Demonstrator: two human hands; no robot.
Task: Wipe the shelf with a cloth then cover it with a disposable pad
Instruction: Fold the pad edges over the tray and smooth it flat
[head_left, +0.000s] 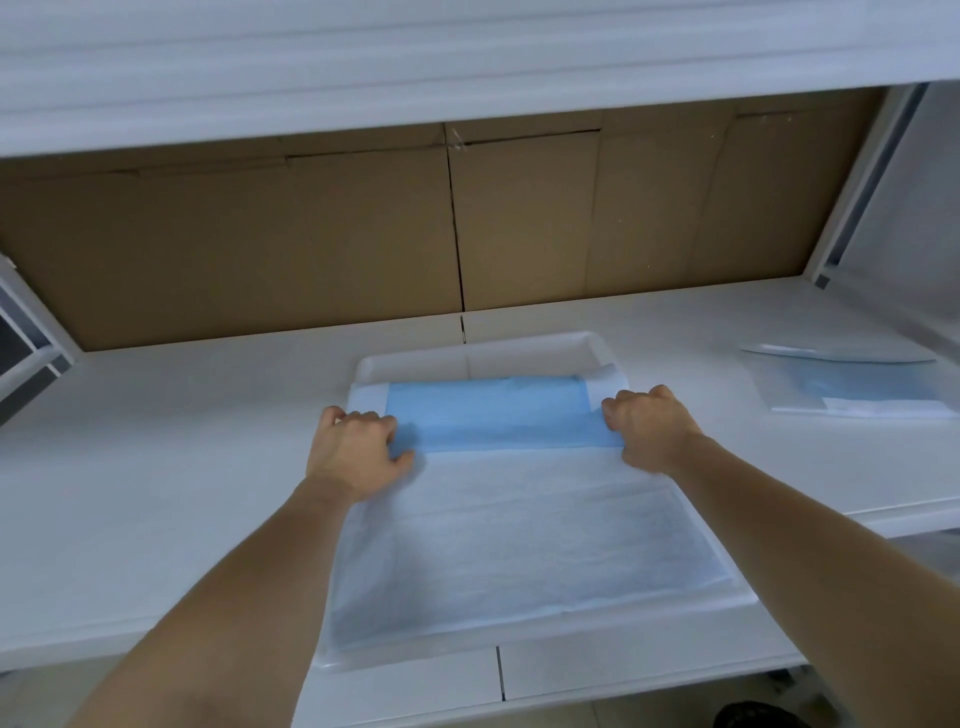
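On the white shelf (156, 467), near the middle and reaching to its front edge, lies a thin disposable pad (519, 545), white on top, with a blue folded band across its far part, over a shallow white tray (483, 353). The left hand (353, 447) and the right hand (649, 431) each hold one end of the blue fold, fingers curled around it. A clear plastic packet (852, 384) with blue content lies near the right edge of the shelf, and brown cardboard (311, 234) stands along the back edge.

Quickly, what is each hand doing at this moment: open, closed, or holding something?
Left hand: closed, gripping the left edge of the pad.
Right hand: closed, gripping the pad's right edge.
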